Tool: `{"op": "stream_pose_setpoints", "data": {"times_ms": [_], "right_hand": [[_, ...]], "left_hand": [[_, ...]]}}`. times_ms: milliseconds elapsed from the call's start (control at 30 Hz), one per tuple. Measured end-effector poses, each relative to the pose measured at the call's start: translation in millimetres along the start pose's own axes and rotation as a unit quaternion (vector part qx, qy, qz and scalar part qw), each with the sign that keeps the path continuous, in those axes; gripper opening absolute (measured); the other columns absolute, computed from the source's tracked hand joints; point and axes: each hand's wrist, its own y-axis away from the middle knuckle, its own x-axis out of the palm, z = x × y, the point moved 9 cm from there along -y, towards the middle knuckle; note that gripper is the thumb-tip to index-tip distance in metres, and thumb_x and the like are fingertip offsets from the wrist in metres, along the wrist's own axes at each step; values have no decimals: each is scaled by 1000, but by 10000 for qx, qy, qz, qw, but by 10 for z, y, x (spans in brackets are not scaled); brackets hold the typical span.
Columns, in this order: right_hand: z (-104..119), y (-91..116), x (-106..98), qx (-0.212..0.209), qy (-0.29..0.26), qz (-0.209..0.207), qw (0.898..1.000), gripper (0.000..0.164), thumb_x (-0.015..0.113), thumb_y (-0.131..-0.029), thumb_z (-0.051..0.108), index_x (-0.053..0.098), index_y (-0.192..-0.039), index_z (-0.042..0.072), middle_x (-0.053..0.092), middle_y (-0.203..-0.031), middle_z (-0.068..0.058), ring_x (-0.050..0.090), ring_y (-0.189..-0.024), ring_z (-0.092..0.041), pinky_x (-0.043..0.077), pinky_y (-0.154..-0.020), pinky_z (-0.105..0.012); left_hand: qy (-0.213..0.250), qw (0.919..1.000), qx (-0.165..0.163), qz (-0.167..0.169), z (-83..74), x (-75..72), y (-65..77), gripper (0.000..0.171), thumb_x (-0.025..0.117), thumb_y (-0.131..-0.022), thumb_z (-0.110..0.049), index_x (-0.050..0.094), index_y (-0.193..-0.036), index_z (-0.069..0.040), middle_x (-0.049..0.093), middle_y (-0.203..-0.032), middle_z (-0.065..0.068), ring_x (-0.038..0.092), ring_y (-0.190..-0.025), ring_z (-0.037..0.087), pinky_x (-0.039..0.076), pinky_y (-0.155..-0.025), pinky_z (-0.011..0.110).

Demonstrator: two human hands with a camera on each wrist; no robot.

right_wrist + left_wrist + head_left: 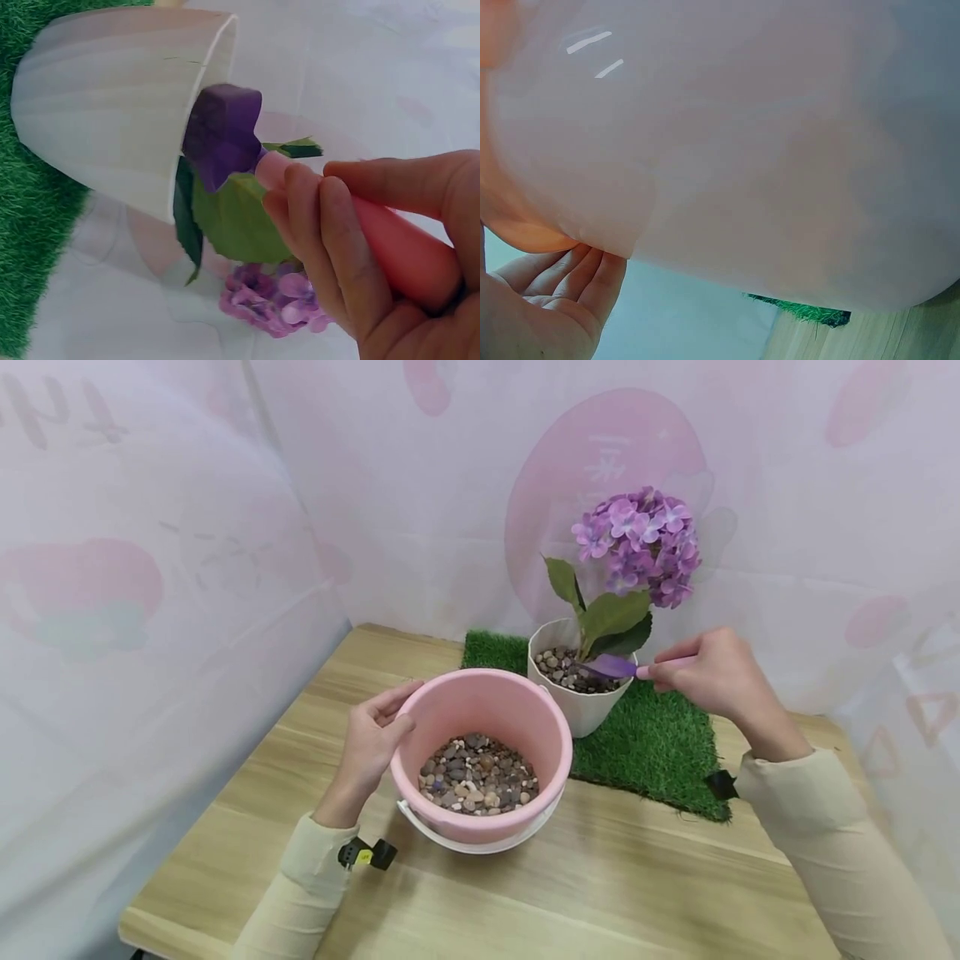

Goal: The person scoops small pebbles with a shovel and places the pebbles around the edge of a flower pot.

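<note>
A small trowel with a purple blade (221, 135) and a pink handle (405, 255) is gripped in my right hand (712, 672). Its blade dips inside the rim of a white flowerpot (588, 710), over the pebbles (558, 667) there. From the pot rises a purple hydrangea (641, 539) with broad green leaves (615, 612). At the left side of a pink bucket (480, 685), my left hand (371, 735) holds the rim, thumb over the edge and fingers outside. Mixed pebbles (480, 777) cover the bucket's bottom.
The pot stands on a green artificial turf mat (652, 752) on the wooden table (300, 860). The bucket's white handle (480, 846) hangs down at its front. Behind and beside the table hangs a pale printed curtain (420, 527).
</note>
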Motion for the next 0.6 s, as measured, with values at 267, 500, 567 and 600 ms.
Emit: {"op": "stream_pose_setpoints", "data": {"times_ms": [267, 500, 567, 600], "right_hand": [[193, 153, -81, -347, 26, -87, 9994, 44, 79, -91, 51, 83, -115, 15, 84, -95, -2, 77, -84, -10, 55, -63, -26], [457, 339, -108, -706, -64, 12, 9975, 42, 81, -89, 54, 83, -115, 21, 84, -98, 2, 78, -85, -8, 58, -65, -22], [567, 381, -105, -928, 10, -12, 9957, 37, 81, -89, 51, 84, -113, 22, 84, -97, 3, 75, -78, -7, 55, -59, -23], [626, 399, -99, -1076, 54, -14, 9942, 36, 82, -90, 49, 84, -112, 21, 84, -97, 2, 74, -74, -7, 54, -57, -23]], "left_hand": [[-29, 10000, 7, 24, -5, 10, -21, 49, 57, -91, 9, 65, -139, 5, 67, -140, 25, 69, -124, 31, 63, -92, 24], [3, 10000, -4, 11, 13, 14, -22, 48, 57, -91, 10, 66, -138, 6, 68, -139, 26, 71, -121, 22, 63, -92, 23], [8, 10000, -11, -6, 19, 5, -18, 49, 57, -90, 10, 65, -138, 6, 67, -140, 26, 71, -121, 22, 63, -93, 22], [12, 10000, -8, -22, 20, 2, -16, 49, 57, -90, 10, 65, -138, 6, 67, -140, 26, 71, -121, 22, 63, -93, 22]]}}
